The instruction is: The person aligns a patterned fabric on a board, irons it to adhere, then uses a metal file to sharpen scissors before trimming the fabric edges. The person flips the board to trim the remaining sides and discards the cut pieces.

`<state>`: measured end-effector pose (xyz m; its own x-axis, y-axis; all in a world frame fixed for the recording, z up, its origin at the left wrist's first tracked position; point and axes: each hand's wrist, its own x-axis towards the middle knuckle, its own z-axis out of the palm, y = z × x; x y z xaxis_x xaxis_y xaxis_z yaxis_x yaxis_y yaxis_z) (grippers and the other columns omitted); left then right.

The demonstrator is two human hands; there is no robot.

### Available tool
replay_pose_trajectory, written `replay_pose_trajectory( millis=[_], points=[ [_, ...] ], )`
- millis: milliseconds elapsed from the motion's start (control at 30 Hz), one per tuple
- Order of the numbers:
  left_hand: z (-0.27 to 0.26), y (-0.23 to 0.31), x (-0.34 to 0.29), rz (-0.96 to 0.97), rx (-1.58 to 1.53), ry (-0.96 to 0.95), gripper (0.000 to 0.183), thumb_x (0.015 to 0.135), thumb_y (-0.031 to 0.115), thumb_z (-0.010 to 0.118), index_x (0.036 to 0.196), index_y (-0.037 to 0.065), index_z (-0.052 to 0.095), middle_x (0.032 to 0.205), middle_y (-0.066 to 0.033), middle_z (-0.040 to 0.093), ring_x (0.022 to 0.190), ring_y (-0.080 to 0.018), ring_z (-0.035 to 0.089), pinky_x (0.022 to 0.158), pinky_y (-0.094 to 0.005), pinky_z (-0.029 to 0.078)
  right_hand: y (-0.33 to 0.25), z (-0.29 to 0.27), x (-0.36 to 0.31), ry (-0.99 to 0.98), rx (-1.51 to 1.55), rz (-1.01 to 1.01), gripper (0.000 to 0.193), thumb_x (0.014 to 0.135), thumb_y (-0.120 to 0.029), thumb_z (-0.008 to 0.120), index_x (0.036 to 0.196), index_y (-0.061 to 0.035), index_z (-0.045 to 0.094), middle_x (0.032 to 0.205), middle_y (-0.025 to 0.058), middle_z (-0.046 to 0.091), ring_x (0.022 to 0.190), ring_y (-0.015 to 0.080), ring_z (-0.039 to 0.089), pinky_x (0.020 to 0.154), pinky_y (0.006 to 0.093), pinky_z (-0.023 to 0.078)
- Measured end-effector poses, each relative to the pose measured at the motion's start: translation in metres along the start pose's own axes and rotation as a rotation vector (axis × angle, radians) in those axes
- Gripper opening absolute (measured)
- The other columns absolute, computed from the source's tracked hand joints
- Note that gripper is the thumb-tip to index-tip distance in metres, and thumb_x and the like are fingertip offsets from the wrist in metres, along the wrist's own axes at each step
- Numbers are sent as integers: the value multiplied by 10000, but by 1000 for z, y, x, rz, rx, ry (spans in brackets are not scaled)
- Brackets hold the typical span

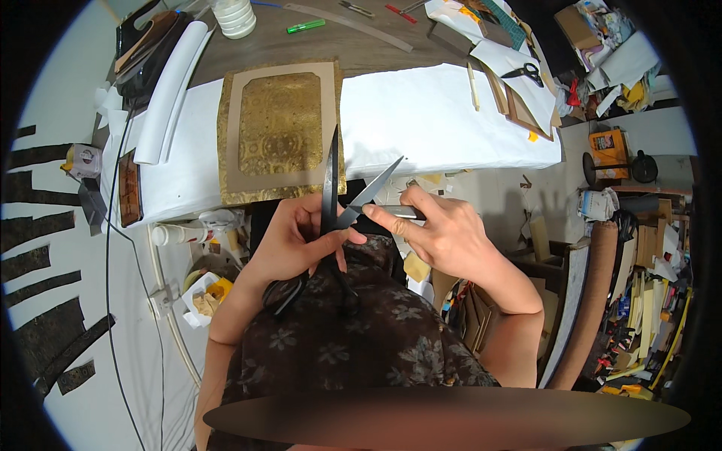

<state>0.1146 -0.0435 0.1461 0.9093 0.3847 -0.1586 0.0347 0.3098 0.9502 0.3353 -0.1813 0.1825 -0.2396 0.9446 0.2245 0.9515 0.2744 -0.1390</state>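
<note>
Large black-handled scissors [331, 177] are in my left hand [297, 239], held above my lap near the table's front edge. Their blades are spread, with the tips pointing up and away from me, and the handle loops hang below the hand. My right hand [455, 237] grips a slim grey bar-like tool [402, 212], whose exact kind I cannot make out. It lies crosswise, its left end at the right-hand scissor blade. My right thumb reaches along it towards that blade. Beyond the scissors, a beige board frame [235, 128] lies on patterned gold material [282, 124].
White sheeting [421, 113] covers the table's front part. A white roll [173, 94] is at the left; a green-handled tool [306, 26] and white bottle [235, 19] lie beyond. Other black scissors [526, 73] rest at the right. Scraps and a brown roll [590, 301] stand right.
</note>
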Motion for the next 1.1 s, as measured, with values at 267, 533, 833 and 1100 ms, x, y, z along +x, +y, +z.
replay_pose_trajectory(
  millis=[267,533,833,1100],
  points=[
    [2,2,2,-9,-14,-12,164,939,7,632,1092,-30,587,917,-164,744,605,-183,708,394,-193,420,4,-8,-2,-85,-41,-33,685,737,-53,687,1356,-338,622,925,22,545,502,124,513,389,291,432],
    [2,6,4,-64,1,-15,134,922,-31,611,1053,-32,580,905,-130,743,629,-151,713,395,-180,409,6,-8,-3,-53,-11,-1,695,706,-26,699,1329,-329,647,919,13,552,490,124,513,391,291,436],
    [1,-3,2,-18,7,-52,145,926,-31,617,1062,-38,566,887,-183,738,592,-197,704,415,-198,437,9,-6,-8,-94,74,17,690,727,-46,691,1349,-336,625,963,40,565,512,170,549,416,311,461],
    [5,5,2,-27,-13,-24,169,923,-24,618,1082,-38,562,894,-185,737,600,-192,704,415,-200,437,8,-11,-7,-63,113,55,713,694,5,672,1320,-335,655,929,31,571,519,148,534,423,310,463]
  ],
)
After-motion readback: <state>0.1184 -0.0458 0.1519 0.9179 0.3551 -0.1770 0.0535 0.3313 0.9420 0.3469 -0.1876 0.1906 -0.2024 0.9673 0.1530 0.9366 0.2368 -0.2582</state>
